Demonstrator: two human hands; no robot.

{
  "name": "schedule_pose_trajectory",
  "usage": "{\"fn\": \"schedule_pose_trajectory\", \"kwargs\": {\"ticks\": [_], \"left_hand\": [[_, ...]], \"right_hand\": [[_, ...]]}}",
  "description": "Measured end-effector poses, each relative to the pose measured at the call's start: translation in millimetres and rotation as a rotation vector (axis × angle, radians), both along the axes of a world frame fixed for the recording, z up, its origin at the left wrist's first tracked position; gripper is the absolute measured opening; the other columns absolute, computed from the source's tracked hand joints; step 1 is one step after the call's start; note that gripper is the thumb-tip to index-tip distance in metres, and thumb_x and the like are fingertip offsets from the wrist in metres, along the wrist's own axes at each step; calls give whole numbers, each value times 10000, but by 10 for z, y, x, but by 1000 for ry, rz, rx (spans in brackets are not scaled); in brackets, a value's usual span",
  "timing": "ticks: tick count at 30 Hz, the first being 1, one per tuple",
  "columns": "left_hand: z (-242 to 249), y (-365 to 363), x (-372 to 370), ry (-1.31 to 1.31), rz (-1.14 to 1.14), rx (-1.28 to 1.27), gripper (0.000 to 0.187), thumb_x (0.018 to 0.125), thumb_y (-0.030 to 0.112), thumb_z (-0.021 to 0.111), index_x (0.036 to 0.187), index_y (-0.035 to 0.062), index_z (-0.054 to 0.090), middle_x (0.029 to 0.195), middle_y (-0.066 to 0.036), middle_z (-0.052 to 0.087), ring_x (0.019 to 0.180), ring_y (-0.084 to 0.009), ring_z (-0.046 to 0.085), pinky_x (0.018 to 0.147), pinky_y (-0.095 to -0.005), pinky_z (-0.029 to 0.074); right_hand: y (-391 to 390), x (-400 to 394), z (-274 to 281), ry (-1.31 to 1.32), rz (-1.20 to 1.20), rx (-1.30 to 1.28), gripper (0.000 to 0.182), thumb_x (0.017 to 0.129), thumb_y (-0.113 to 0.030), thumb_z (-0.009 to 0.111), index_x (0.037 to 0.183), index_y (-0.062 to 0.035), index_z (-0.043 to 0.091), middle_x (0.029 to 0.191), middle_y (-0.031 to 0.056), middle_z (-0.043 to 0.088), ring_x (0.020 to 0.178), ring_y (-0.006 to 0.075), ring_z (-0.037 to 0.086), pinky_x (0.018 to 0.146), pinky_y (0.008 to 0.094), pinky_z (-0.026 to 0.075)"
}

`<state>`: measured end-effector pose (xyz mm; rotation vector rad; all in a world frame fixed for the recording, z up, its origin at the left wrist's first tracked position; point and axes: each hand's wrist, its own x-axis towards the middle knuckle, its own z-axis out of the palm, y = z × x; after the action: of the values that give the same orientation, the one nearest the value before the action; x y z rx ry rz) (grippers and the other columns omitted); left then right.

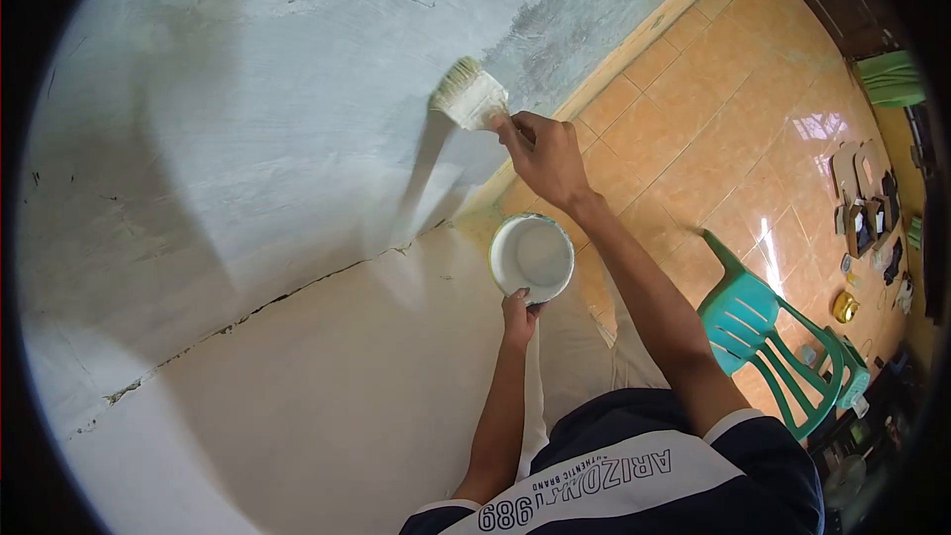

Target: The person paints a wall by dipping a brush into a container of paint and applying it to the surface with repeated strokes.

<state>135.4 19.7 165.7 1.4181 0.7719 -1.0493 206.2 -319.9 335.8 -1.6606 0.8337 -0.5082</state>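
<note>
My right hand (543,154) is closed round the handle of a wide paintbrush (474,94). Pale bristles on the brush point up and left, close to the grey-blue wall (327,79), and its shadow falls below it. Lower down, my left hand (520,315) grips the near rim of a round white paint bucket (498,256), thumb over the edge. Whitish paint (540,253) shows inside the bucket. A darker, patchy area of wall (555,35) lies up and right of the brush.
A long crack (282,295) runs along the corner between the wall and a paler wall (347,406) on the left. Orange tiles (684,129) cover the floor. A green plastic chair (743,312) stands on the right, with sundry items (867,213) beyond it.
</note>
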Motion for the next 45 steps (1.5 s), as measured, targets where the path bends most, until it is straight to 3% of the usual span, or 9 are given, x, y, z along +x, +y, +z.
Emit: {"fn": "schedule_pose_trajectory", "kwargs": {"ticks": [5,7,17,20,22,27,31,34,45], "left_hand": [[62,16,23,20,-14,20,314,988,112,538,1218,-99,507,1096,-194,643,893,-303,718,761,-390,661],[129,-45,46,32,59,59,270,949,84,546,1182,-49,512,984,-165,650,756,-275,721,614,-368,662],[102,-37,185,2,67,7,321,942,59,537,1235,-64,498,1022,-172,664,767,-291,728,645,-369,675],[218,-86,193,-81,20,-61,401,936,42,525,1329,-16,466,1106,-181,650,815,-306,734,646,-377,676],[422,-185,220,-128,-22,-78,495,942,27,503,1417,-41,381,1298,-214,558,1091,-369,675,862,-437,663],[522,-197,265,-101,-41,-46,538,944,11,502,1463,-3,362,1372,-222,519,1153,-390,651,891,-472,655],[428,-37,253,-104,-25,-73,544,943,-17,491,1469,-8,353,1391,-240,507,1168,-404,646,903,-498,658],[364,26,265,-51,30,-61,657,908,-42,486,1524,113,318,1412,-204,490,1160,-395,650,793,-501,689],[580,-87,144,-82,7,-107,720,869,-53,483,1540,100,273,1447,-226,432,1221,-458,595,838,-542,675]], "right_hand": [[-4,72,-179,44,-36,-19,415,1010,-355,635,824,5,720,606,191,622,583,415,656,568,458,516],[-42,129,-377,85,-49,-51,412,1012,-358,631,821,-5,724,617,188,635,585,417,659,567,464,520],[34,18,-825,307,-116,-78,395,958,-346,657,778,1,712,762,261,699,736,487,690,690,519,575],[23,89,-617,281,-87,-119,413,961,-346,652,755,8,706,755,258,698,711,483,684,696,512,574],[-42,148,-351,202,-49,-199,412,968,-337,647,754,11,705,746,250,698,690,467,685,688,503,571],[48,-87,290,-4,-64,-64,380,1001,-326,638,808,-5,710,667,201,675,625,418,679,621,483,545],[60,104,-208,-58,-147,-185,422,1020,-325,647,769,14,661,574,164,583,489,362,583,516,430,464],[-46,175,-312,59,-66,-103,384,1007,-347,639,817,-22,715,646,200,661,628,424,678,611,482,546],[13,16,-816,412,-22,-36,434,955,-369,643,849,44,723,823,330,699,816,501,708,759,542,584]]}}
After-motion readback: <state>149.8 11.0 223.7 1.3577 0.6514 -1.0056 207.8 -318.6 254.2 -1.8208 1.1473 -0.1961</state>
